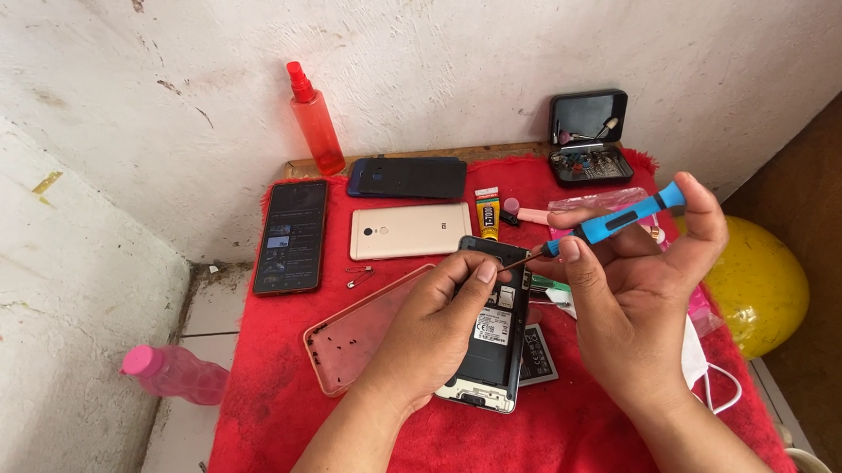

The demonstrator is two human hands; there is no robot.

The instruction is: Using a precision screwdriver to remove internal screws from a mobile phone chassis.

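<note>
Right hand [629, 292] pinches a blue-handled screwdriver [607, 223], tip pointing left, seemingly touching the opened black phone [491, 344] steadied in the left hand [436, 328].

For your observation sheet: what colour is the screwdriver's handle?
Blue plastic screwdriver handle with black grip; head view.
</note>
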